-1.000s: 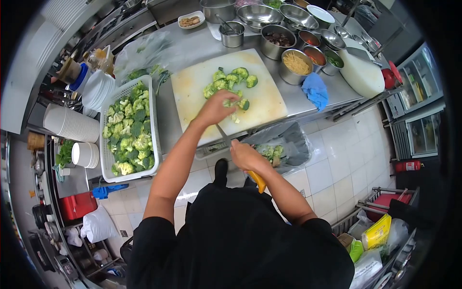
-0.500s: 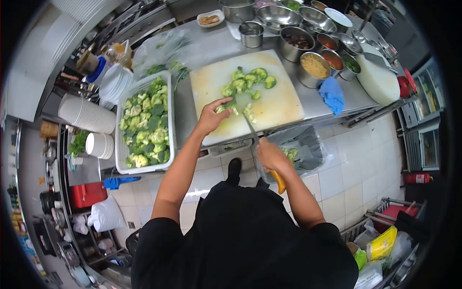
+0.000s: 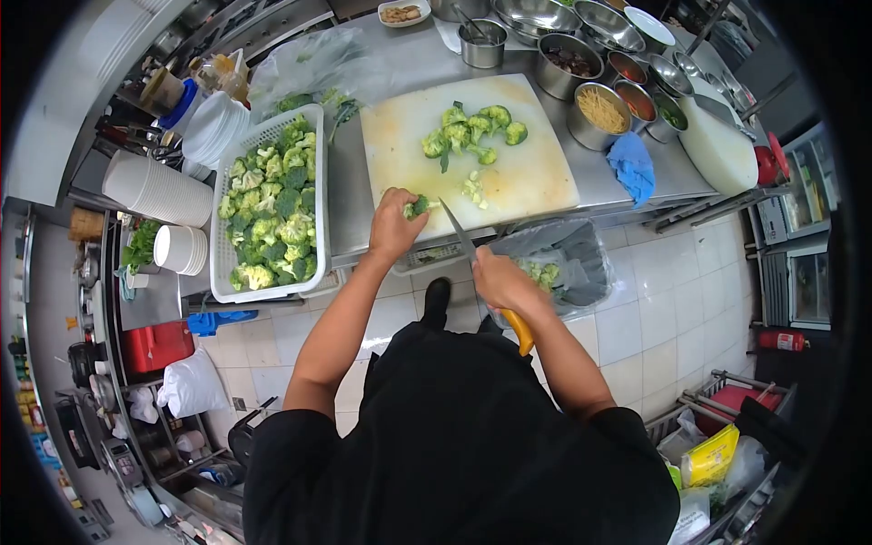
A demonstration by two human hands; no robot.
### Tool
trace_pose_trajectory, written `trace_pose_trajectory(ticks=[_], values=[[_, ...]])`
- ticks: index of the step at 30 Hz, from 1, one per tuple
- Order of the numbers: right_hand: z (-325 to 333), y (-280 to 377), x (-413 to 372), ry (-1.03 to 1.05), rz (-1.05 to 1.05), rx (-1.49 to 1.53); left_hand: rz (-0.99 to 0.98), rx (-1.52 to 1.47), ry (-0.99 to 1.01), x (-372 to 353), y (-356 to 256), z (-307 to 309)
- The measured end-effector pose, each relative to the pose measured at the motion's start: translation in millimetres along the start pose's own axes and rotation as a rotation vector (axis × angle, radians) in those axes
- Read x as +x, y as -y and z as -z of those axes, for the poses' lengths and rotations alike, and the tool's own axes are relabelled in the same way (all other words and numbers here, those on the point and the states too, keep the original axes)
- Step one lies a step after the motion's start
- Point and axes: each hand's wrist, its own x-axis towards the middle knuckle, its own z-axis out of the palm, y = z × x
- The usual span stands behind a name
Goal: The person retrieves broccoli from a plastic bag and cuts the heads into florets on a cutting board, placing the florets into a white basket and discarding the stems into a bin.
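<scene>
My left hand (image 3: 396,223) is closed on a small broccoli piece (image 3: 417,208) at the front left of the white cutting board (image 3: 536,173). In my right hand (image 3: 505,280) is a yellow-handled knife (image 3: 459,229), its blade pointing up and left over the board's front edge, its tip just right of the held piece. Several broccoli florets (image 3: 472,132) lie at the middle of the board, with pale stem bits (image 3: 474,189) below them. A white basket (image 3: 218,245) full of cut broccoli stands left of the board.
A lined bin (image 3: 581,263) with trimmings stands below the counter's front edge. Right of the board are metal pots (image 3: 595,132) and a blue cloth (image 3: 630,169). Stacked white tubs (image 3: 154,191) stand far left. A plastic bag (image 3: 304,73) lies behind the basket.
My left hand has moved left and down with the broccoli piece, away from the florets. The knife has shifted slightly left and away from the stem bits.
</scene>
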Motion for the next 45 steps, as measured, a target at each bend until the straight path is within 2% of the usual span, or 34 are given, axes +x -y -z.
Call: trace_pose_trajectory(ticks=[6, 7, 9, 10, 12, 14, 16, 17, 18, 19, 21, 23, 24, 25, 26, 27, 29, 30, 32, 33, 35, 36, 37, 39, 41, 45], values=[[-7, 15, 7, 0.026, -0.066, -0.019, 0.050, -0.031, -0.021, -4, 3, -4], [-7, 20, 9, 0.020, -0.055, -0.006, 0.084, -0.071, -0.042, -1, 6, -4], [-19, -9, 28, -0.016, 0.040, -0.086, 0.117, -0.211, -0.108, 1, 7, -5], [-25, -20, 36, -0.052, 0.120, -0.145, 0.160, -0.239, -0.151, 2, -7, 6], [-17, -8, 27, 0.010, 0.035, -0.100, 0.187, -0.409, -0.241, 5, -22, 36], [-19, -18, 27, 0.027, 0.022, -0.010, 0.124, -0.441, -0.356, 9, -27, 76], [-19, -21, 27, 0.041, 0.013, 0.024, 0.082, -0.207, -0.450, 9, -8, 123], [-18, -21, 28, 0.031, -0.025, 0.078, 0.143, -0.194, -0.503, 7, 2, 145], [-17, -20, 30, 0.028, -0.020, 0.071, 0.102, -0.007, -0.557, 4, 18, 167], [-17, -20, 33, 0.041, -0.019, 0.097, 0.150, 0.093, -0.570, -3, 35, 185], [-16, -16, 36, 0.065, -0.038, 0.139, 0.251, 0.435, -0.439, -21, 49, 212], [-14, -10, 42, 0.074, -0.015, 0.112, 0.373, 0.624, -0.121, -43, 78, 218], [-11, -9, 43, 0.086, 0.006, 0.083, 0.508, 0.529, -0.016, -49, 89, 219], [-9, -6, 41, 0.056, 0.024, 0.088, 0.453, 0.459, -0.099, -54, 121, 216], [-6, -6, 40, 0.012, -0.016, 0.106, 0.456, 0.552, -0.011, -51, 134, 225], [-3, -6, 41, 0.015, -0.024, 0.106, 0.470, 0.497, -0.051, -46, 128, 225], [7, -12, 38, -0.011, -0.064, 0.113, 0.579, 0.658, 0.081, -20, 88, 232], [12, -14, 38, -0.029, -0.078, 0.126, 0.573, 0.698, 0.080, -7, 70, 231], [21, -18, 35, -0.057, -0.099, 0.150, 0.262, 0.683, -0.086, 15, 46, 219], [24, -18, 34, -0.087, -0.109, 0.160, 0.251, 0.678, -0.081, 28, 43, 205], [26, -17, 34, -0.117, -0.115, 0.172, 0.003, 0.308, 0.014, 64, 38, 164], [26, -17, 34, -0.126, -0.105, 0.169, -0.002, 0.291, 0.098, 78, 25, 138], [26, -18, 33, -0.134, -0.094, 0.165, 0.168, 0.048, 0.276, 93, 17, 112], [20, -19, 30, -0.124, -0.094, 0.181, 0.309, -0.204, 0.339, 107, 32, 42], [15, -21, 25, -0.120, -0.098, 0.201, 0.313, -0.192, 0.260, 112, 53, -17], [13, -19, 7, -0.078, -0.121, 0.202, 0.175, -0.021, 0.291, 107, 22, -31]])
